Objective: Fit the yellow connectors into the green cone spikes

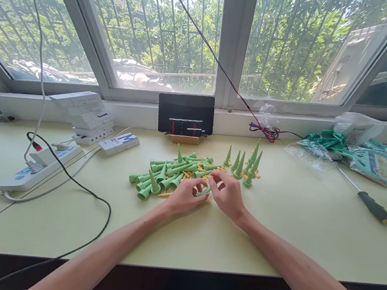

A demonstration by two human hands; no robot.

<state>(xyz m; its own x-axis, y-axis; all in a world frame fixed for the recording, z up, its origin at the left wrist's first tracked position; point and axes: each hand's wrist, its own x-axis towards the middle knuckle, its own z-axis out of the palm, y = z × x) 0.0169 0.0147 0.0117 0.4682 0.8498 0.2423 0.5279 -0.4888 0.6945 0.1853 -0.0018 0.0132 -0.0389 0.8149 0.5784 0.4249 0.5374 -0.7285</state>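
My left hand is closed round a green cone, just in front of a heap of green cones mixed with small yellow pieces. My right hand is beside it on the right, thumb and forefinger pinched near the cone's far end; what sits between those fingertips is too small to make out. Behind my right hand several green cones stand upright, some with yellow pieces sticking out at their sides.
A black tablet leans at the window. To the left are stacked white boxes, a power strip and a black cable. On the right lie a screwdriver and plastic packets.
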